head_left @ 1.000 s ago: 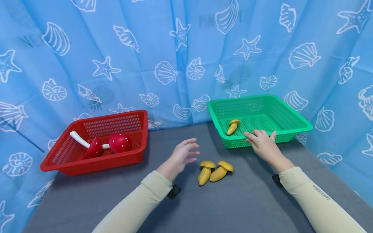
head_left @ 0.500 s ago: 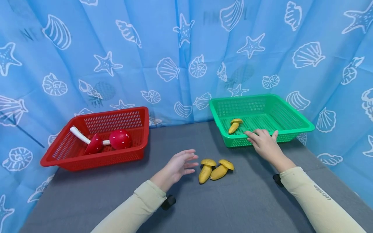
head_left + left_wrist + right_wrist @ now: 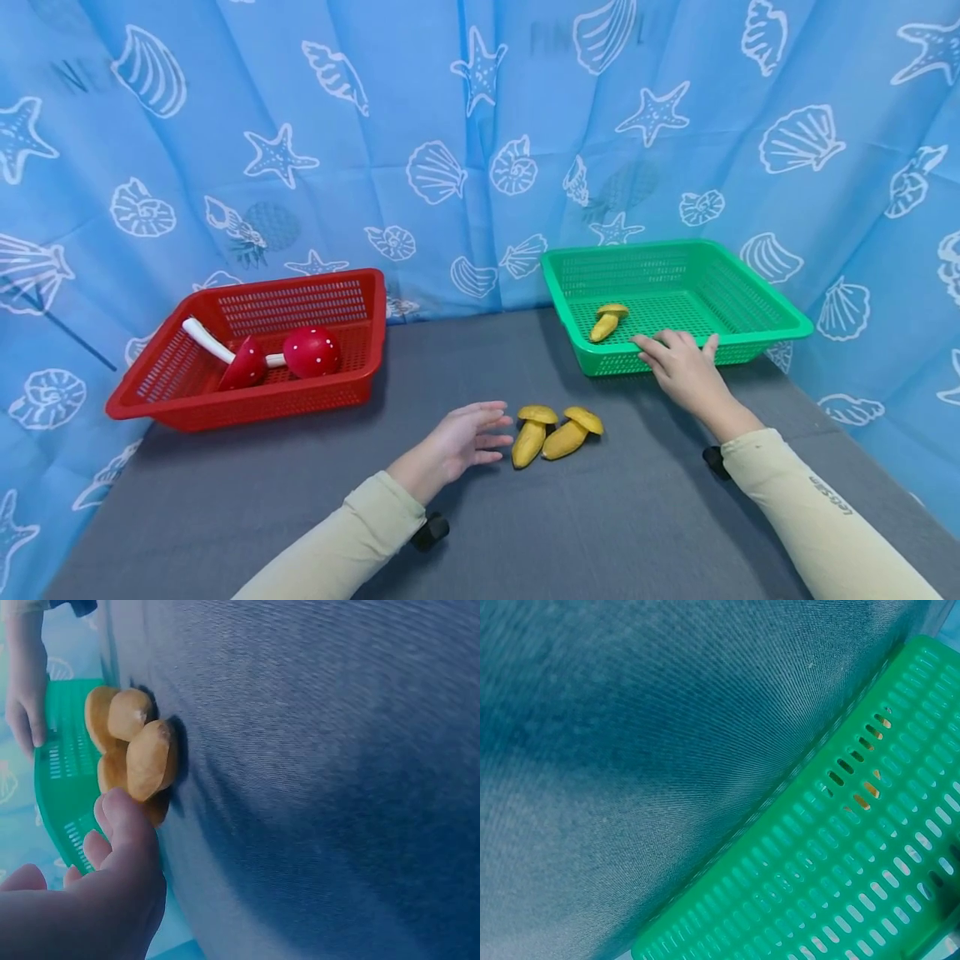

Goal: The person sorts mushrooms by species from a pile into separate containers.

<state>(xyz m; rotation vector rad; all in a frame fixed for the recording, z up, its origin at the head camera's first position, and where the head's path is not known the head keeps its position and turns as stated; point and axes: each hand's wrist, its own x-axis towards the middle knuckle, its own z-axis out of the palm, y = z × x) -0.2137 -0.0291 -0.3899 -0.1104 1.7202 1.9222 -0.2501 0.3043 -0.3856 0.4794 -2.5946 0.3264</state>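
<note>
Two yellow toy mushrooms, a left one [image 3: 531, 440] and a right one [image 3: 570, 437], lie side by side on the grey cloth. Just left of them hovers my left hand [image 3: 467, 440], fingers apart and holding nothing. In the left wrist view its thumb [image 3: 127, 825] overlaps the mushrooms. My right hand [image 3: 684, 375] rests at the near rim of the green basket [image 3: 765, 332], its fingers loosely bent over the edge. Inside that basket lies another yellow mushroom [image 3: 608, 322]. The right wrist view shows the basket's slotted side but not the hand.
A red basket [image 3: 247, 408] stands at the left with two red, white-dotted toy mushrooms [image 3: 311, 352] in it. Grey cloth [image 3: 540, 533] covers the table. Behind hangs a blue curtain [image 3: 360, 192] printed with shells and starfish.
My left hand has lowered slightly and stays beside the two yellow mushrooms. The right hand keeps its place at the green basket's rim. The head view has shifted a little.
</note>
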